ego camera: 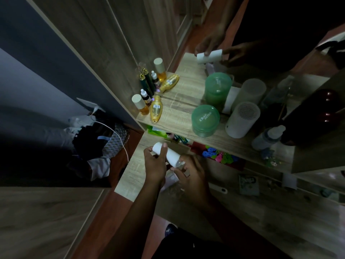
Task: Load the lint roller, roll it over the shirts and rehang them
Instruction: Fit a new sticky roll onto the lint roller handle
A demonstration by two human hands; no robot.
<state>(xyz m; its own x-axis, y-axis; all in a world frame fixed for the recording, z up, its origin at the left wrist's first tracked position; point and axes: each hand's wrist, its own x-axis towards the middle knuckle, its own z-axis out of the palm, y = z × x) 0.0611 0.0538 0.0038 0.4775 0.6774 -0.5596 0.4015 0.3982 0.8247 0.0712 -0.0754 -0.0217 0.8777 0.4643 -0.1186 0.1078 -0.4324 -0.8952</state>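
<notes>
While left fingers wrap the white roll, right fingers pinch its end.

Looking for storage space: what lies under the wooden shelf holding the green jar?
Under the wooden shelf with the green plastic jar, a bright green packet and a red pack with blue and pink shapes poke out; the shelf covers their backs.

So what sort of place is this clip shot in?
Probably a bedroom dressing corner: a wooden vanity shelf against a mirror, serum and oil bottles, clothes heaped on the floor.
</notes>
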